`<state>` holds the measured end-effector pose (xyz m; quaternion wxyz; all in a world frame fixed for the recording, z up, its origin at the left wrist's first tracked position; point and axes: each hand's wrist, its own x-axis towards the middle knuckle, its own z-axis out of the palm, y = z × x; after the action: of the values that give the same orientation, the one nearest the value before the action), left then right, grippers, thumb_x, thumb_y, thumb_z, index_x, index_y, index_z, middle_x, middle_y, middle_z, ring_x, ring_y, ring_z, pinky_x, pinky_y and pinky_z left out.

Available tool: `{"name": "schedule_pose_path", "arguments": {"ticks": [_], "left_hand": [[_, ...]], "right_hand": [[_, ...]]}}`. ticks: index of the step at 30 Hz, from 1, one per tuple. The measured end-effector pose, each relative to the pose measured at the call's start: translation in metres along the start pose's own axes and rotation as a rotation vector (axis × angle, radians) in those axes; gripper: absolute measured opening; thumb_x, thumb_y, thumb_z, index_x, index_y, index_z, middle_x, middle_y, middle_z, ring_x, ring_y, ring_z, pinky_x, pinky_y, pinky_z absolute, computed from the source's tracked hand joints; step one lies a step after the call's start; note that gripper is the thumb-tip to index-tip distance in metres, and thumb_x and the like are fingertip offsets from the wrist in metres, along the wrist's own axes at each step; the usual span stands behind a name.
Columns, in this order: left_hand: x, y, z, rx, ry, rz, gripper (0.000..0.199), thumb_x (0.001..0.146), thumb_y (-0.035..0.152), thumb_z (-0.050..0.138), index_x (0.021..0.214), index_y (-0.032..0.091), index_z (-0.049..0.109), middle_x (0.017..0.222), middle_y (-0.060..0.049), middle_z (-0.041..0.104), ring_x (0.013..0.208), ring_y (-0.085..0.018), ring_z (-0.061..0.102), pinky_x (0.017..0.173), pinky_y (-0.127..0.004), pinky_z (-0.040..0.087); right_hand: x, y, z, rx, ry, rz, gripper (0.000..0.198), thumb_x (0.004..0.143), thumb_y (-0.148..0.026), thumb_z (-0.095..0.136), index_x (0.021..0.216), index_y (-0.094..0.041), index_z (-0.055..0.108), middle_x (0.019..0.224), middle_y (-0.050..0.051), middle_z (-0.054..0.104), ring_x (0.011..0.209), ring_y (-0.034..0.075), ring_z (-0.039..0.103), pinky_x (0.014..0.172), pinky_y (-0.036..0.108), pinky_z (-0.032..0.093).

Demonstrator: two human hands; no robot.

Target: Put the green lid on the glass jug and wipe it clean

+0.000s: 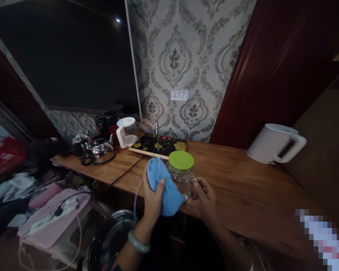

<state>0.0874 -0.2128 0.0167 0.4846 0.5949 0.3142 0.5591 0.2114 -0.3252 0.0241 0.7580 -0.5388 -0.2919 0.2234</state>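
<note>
In the head view, my left hand (pixel 153 197) is closed around a bunched blue cloth (pixel 169 197), thumb on top. The cloth hangs in front of the left side of a clear jug (pixel 182 181) with a green lid (pixel 181 161). My right hand (pixel 205 194) grips the jug at its right side, where the handle seems to be, mostly covered by the fingers. The jug is upright near the front edge of the wooden table (pixel 231 173). Whether the cloth touches the jug is hard to make out.
Behind the jug lies a black flowered tea stove (pixel 158 145) with a thin spout. Left of it stand a clear white-lidded pitcher (pixel 130 131) and a shiny kettle (pixel 103 150). A white electric kettle (pixel 271 145) stands right. Below are a dark basin (pixel 94 244) and a pink stool (pixel 49 235).
</note>
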Motion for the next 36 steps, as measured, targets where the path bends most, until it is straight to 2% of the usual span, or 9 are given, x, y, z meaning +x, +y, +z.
{"name": "schedule_pose_path", "arguments": {"ticks": [4,10,14,21,24,28,30,34,36], "left_hand": [[0.006,-0.005,0.032,0.052,-0.064,0.145,0.064,0.080,0.044,0.071,0.136,0.021,0.053,0.144,-0.014,0.056,0.136,-0.030,0.050,0.117,-0.046,0.036],[0.034,-0.041,0.030,-0.109,-0.163,-0.179,0.051,0.071,0.052,0.073,0.107,0.016,0.068,0.106,-0.010,0.074,0.102,-0.029,0.069,0.096,-0.043,0.053],[0.028,-0.063,0.031,-0.148,-0.148,-0.282,0.053,0.069,0.055,0.074,0.103,0.014,0.069,0.105,-0.012,0.075,0.103,-0.029,0.069,0.097,-0.042,0.052],[-0.033,-0.054,0.033,0.014,-0.025,-0.213,0.046,0.081,0.049,0.067,0.115,0.019,0.063,0.113,-0.010,0.071,0.109,-0.028,0.067,0.101,-0.045,0.050],[-0.047,-0.033,0.027,0.075,-0.038,-0.073,0.043,0.082,0.043,0.069,0.117,0.019,0.063,0.119,-0.011,0.068,0.115,-0.029,0.064,0.105,-0.047,0.047],[-0.026,0.005,0.029,0.157,-0.007,0.299,0.042,0.085,0.037,0.068,0.124,0.023,0.060,0.137,-0.011,0.058,0.132,-0.029,0.053,0.114,-0.048,0.038],[-0.005,0.017,0.037,0.208,-0.020,0.398,0.047,0.086,0.036,0.067,0.129,0.023,0.056,0.145,-0.012,0.052,0.139,-0.030,0.045,0.119,-0.050,0.032],[0.021,0.010,0.051,0.186,-0.159,0.287,0.049,0.085,0.037,0.065,0.131,0.021,0.056,0.131,-0.013,0.063,0.125,-0.028,0.058,0.110,-0.046,0.043],[0.019,-0.002,0.053,0.198,-0.119,0.290,0.048,0.085,0.035,0.062,0.130,0.021,0.056,0.128,-0.013,0.064,0.123,-0.028,0.059,0.108,-0.046,0.045]], "right_hand": [[0.018,0.004,-0.008,0.021,-0.022,-0.054,0.044,0.081,-0.061,0.068,0.066,-0.024,0.049,0.051,-0.009,0.036,0.046,0.009,0.031,0.042,0.022,0.028],[0.025,0.010,-0.008,0.043,-0.021,-0.050,0.045,0.083,-0.063,0.065,0.069,-0.025,0.044,0.054,-0.010,0.030,0.046,0.008,0.026,0.042,0.021,0.025],[0.027,0.006,-0.006,0.024,0.018,-0.085,0.047,0.083,-0.064,0.064,0.066,-0.024,0.045,0.054,-0.010,0.031,0.048,0.009,0.028,0.044,0.021,0.026],[0.026,0.008,-0.007,-0.030,0.040,-0.105,0.046,0.085,-0.064,0.062,0.068,-0.024,0.047,0.056,-0.008,0.038,0.050,0.010,0.034,0.046,0.022,0.030],[0.026,0.010,-0.007,-0.010,0.046,-0.091,0.044,0.086,-0.063,0.061,0.070,-0.024,0.046,0.057,-0.009,0.035,0.049,0.009,0.031,0.045,0.022,0.029],[0.027,0.009,-0.006,-0.020,0.045,-0.139,0.046,0.085,-0.063,0.061,0.067,-0.024,0.045,0.055,-0.009,0.034,0.049,0.010,0.030,0.046,0.023,0.028],[0.028,0.007,-0.006,-0.020,0.048,-0.157,0.046,0.085,-0.062,0.062,0.066,-0.024,0.045,0.056,-0.008,0.035,0.050,0.010,0.030,0.046,0.023,0.028],[0.029,0.010,-0.007,-0.029,0.026,-0.149,0.044,0.087,-0.062,0.060,0.068,-0.024,0.047,0.057,-0.009,0.036,0.051,0.010,0.030,0.048,0.024,0.028],[0.029,0.013,-0.008,-0.052,0.021,-0.158,0.044,0.088,-0.061,0.059,0.068,-0.024,0.047,0.057,-0.008,0.035,0.052,0.010,0.031,0.049,0.024,0.028]]}}
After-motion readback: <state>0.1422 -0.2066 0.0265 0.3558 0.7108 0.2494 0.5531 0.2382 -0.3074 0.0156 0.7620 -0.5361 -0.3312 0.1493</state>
